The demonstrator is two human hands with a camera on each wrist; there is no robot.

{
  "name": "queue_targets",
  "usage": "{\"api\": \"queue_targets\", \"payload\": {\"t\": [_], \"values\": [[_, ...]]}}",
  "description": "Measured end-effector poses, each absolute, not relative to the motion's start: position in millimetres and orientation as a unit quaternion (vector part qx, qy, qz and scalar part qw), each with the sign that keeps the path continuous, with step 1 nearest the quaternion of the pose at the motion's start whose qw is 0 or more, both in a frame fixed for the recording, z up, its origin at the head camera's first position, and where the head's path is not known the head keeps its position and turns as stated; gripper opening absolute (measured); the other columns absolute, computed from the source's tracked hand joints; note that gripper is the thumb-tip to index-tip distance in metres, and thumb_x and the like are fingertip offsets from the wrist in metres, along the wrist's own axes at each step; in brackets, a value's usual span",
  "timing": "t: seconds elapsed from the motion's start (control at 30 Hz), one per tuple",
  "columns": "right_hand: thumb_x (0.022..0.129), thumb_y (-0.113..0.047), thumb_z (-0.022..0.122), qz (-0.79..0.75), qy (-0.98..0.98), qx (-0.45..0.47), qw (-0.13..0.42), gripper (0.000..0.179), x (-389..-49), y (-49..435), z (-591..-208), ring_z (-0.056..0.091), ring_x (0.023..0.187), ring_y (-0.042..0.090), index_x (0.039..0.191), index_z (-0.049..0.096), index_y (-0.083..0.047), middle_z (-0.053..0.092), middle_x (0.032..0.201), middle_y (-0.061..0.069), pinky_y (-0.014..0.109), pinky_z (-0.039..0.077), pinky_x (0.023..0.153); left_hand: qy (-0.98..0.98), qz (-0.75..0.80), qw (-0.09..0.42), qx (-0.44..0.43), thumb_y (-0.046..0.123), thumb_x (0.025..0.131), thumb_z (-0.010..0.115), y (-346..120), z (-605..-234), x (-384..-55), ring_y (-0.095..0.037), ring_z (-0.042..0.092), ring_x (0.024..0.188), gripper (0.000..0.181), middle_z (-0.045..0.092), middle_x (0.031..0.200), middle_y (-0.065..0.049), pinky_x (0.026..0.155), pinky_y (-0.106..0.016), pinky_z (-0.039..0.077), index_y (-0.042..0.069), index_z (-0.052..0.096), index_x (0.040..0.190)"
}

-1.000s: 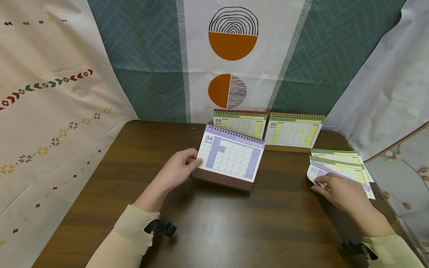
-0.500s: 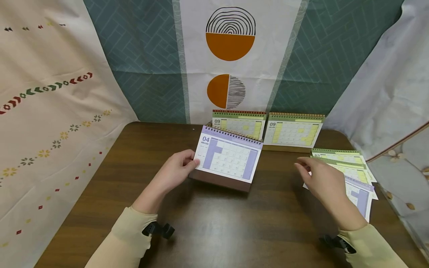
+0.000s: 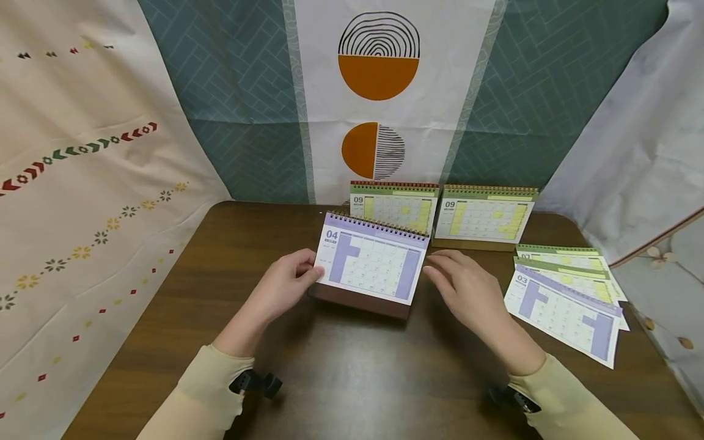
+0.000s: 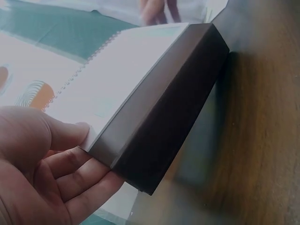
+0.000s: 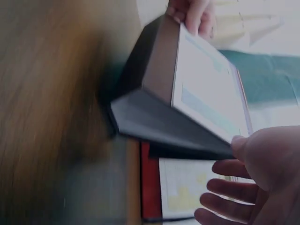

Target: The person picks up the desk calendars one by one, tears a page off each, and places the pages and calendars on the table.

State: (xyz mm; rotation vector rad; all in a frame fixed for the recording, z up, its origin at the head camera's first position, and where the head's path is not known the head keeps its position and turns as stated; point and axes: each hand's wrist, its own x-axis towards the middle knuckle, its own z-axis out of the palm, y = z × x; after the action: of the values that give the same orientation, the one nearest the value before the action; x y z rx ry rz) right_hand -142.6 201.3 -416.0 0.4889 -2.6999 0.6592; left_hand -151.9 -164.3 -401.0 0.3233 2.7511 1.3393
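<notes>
A purple-and-white desk calendar (image 3: 374,260) shows page 04, its spiral binding along the top and a dark brown stand below. My left hand (image 3: 283,284) grips its left side; in the left wrist view the thumb lies on the page (image 4: 117,75) while the fingers curl behind the brown stand (image 4: 164,108). At the calendar's right edge is my right hand (image 3: 467,287). Its thumb tip comes right up to the page corner in the right wrist view, and the other fingers (image 5: 227,187) are spread behind, holding nothing.
Two green-and-yellow calendars, a red-bound one (image 3: 396,205) and a gold-bound one (image 3: 484,214), stand at the back. Right of my right hand lie overlapping loose calendar sheets, with purple page 03 (image 3: 563,318) on top. Patterned cloth (image 3: 253,122) hangs behind the brown table (image 3: 341,379).
My right hand has let go of the purple 03 sheet, which now lies flat on the green ones, and has moved left to the calendar. My left hand keeps its grip.
</notes>
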Motion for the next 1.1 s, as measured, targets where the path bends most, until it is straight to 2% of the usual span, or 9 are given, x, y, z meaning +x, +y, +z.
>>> {"api": "queue_targets", "payload": {"t": [0.17,0.4,0.63,0.87,1.1], "values": [[0.11,-0.028,0.071,0.218,-0.944,0.182,0.168,0.032,-140.3,181.9,-418.3,0.064,0.133,0.036,0.133,0.078,-0.006,0.071,0.142,0.012,0.061,0.058,0.095,0.903,0.418,0.021,0.099,0.014,0.106,0.076,-167.2,-404.5,-149.2,-0.023,0.062,0.086,0.011,0.075,0.099,-0.001,0.076,-0.041,0.046,0.011,0.075,0.116],[0.108,-0.021,0.073,0.225,-0.946,0.189,0.137,0.05,-132.9,164.0,-426.1,0.056,0.145,0.041,0.153,0.063,-0.001,0.06,0.158,0.019,0.064,0.054,0.104,0.919,0.385,0.004,0.088,0.013,0.104,0.08,-174.7,-411.2,-145.6,-0.023,0.064,0.084,0.014,0.078,0.099,0.0,0.076,-0.041,0.048,0.011,0.076,0.116],[0.106,-0.021,0.076,0.228,-0.942,0.205,0.137,0.054,-134.0,147.5,-426.6,0.063,0.136,0.037,0.155,0.057,-0.006,0.064,0.153,0.016,0.06,0.06,0.09,0.919,0.386,0.01,0.081,0.011,0.103,0.08,-185.2,-417.8,-142.6,-0.022,0.068,0.075,0.017,0.077,0.095,-0.001,0.069,-0.04,0.05,0.009,0.075,0.119],[0.107,-0.02,0.074,0.222,-0.943,0.211,0.127,0.053,-137.0,132.6,-425.0,0.066,0.134,0.035,0.155,0.057,-0.003,0.064,0.154,0.016,0.057,0.061,0.091,0.937,0.338,-0.028,0.079,0.014,0.101,0.083,-197.2,-419.0,-141.3,-0.015,0.07,0.076,0.013,0.078,0.094,-0.001,0.07,-0.039,0.05,0.01,0.073,0.11],[0.109,-0.015,0.068,0.21,-0.943,0.228,0.124,0.047,-144.9,113.1,-425.7,0.07,0.128,0.032,0.153,0.058,-0.002,0.067,0.151,0.016,0.054,0.062,0.082,0.95,0.301,-0.04,0.074,0.015,0.102,0.081,-213.3,-420.2,-137.6,-0.015,0.072,0.078,0.009,0.079,0.092,0.001,0.074,-0.043,0.049,0.013,0.073,0.105]]}}
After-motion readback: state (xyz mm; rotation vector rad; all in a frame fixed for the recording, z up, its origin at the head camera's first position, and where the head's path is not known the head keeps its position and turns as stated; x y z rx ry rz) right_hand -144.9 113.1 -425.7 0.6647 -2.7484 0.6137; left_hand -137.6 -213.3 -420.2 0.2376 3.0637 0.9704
